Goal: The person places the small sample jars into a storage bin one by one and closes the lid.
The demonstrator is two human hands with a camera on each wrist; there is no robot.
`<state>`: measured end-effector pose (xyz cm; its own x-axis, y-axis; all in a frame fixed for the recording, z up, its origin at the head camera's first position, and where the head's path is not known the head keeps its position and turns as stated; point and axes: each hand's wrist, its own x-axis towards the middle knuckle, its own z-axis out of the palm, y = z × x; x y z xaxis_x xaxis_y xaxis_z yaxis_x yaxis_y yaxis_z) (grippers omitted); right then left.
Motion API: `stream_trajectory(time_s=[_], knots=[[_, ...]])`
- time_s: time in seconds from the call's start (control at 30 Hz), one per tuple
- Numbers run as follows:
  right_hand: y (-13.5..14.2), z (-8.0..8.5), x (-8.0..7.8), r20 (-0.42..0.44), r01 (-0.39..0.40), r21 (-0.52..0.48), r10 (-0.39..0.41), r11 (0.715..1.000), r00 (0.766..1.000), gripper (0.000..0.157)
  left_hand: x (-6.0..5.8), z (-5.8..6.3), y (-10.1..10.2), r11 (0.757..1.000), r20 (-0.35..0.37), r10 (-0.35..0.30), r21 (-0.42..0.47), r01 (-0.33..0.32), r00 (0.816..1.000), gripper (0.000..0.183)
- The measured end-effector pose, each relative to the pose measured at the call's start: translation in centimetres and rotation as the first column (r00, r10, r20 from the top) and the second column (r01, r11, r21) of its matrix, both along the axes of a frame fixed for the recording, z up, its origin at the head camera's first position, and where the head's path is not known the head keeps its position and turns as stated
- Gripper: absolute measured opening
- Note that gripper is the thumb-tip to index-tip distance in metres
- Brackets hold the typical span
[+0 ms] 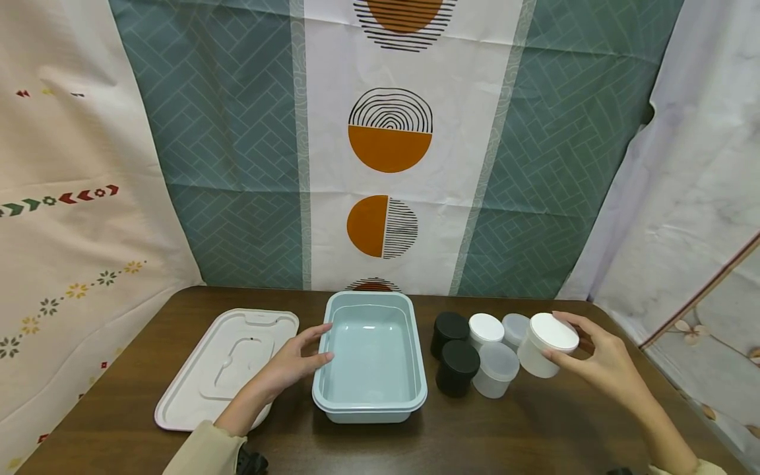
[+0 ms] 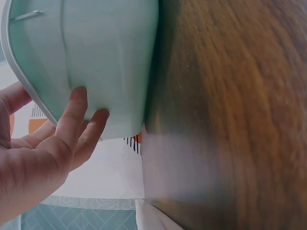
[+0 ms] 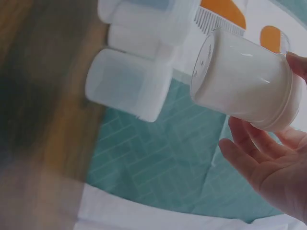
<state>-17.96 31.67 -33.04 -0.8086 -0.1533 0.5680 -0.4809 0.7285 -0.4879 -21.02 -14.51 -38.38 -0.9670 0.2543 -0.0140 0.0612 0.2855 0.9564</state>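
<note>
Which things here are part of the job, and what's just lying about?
Seemingly in the job:
tub, gripped by the left hand
white-lidded jar, held up by the right hand
five other jars beside the tub, probably

Apparently idle:
flat white lid, neither hand on it
patterned cloth, backdrop only

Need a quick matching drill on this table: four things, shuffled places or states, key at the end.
1. large white lid
2. blue-green tub
3. nearer black jar
4. right hand

A. standing right of the tub, next to a clear jar
B. holding a white-topped jar off the table
C. left hand at its rim
D. lying left of the tub

Pairs: 1-D, 2-C, 3-A, 4-B
</note>
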Motion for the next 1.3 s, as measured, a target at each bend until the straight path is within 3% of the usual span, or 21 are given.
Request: stream_trajectory(time_s=[0.4,0.63,1.0,1.3], knots=[[-3.1,1.3,-1.0,-0.033,-0.075,-0.009,0.074,0.997,0.997,0.060,0.0,-0.1,0.1,1.000,0.005,-0.007,0.020,0.007,1.000,0.055],[-5.5,1.6,-1.7,0.002,-0.126,-0.038,0.126,0.991,0.992,0.058,0.1,0.0,0.1,1.000,0.005,0.001,0.007,-0.001,1.000,0.056],[-9.6,1.7,-2.9,0.031,-0.228,-0.043,0.229,0.973,0.973,0.059,0.1,0.0,0.0,1.000,0.009,0.003,0.006,-0.003,1.000,0.058],[-13.0,1.4,-3.7,0.062,-0.320,-0.059,0.324,0.946,0.944,0.058,0.1,0.0,0.0,1.000,0.017,-0.008,0.027,0.007,1.000,0.059]])
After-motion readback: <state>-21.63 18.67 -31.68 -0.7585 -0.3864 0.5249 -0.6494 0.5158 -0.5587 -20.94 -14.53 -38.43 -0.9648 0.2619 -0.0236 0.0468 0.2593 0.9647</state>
